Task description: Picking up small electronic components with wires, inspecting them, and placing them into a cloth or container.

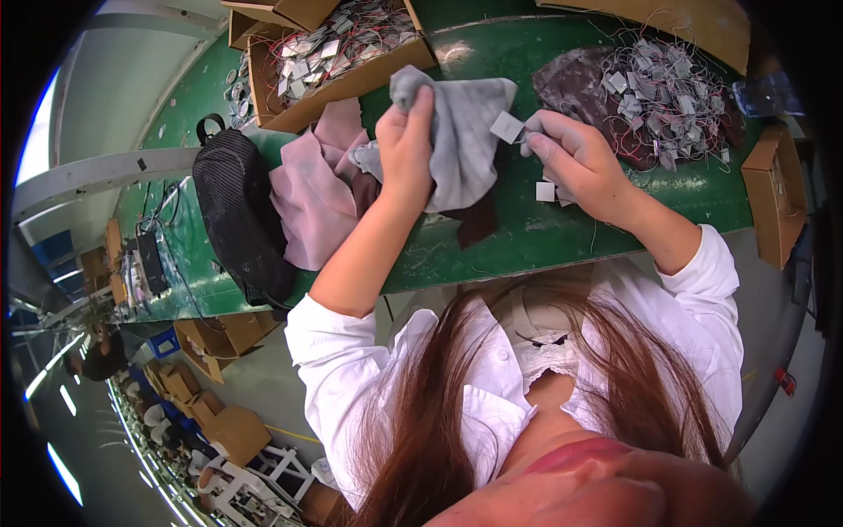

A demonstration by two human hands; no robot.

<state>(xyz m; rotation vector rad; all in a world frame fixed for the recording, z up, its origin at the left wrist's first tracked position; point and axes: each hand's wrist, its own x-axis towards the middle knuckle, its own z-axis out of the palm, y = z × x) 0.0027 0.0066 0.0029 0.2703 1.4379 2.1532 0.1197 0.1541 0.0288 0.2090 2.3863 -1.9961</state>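
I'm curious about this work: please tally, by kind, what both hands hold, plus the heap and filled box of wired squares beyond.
Grey cloth: 1, in left hand
Light square: 1, in right hand
Heap of wired squares: 1
Filled cardboard box: 1
Total: 4

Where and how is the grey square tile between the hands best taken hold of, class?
Probably at its right edge, coming from the right with a pinch grip: the tile is flat and broad-faced, that edge is nearest the right hand, and the grey cloth is close on its left.
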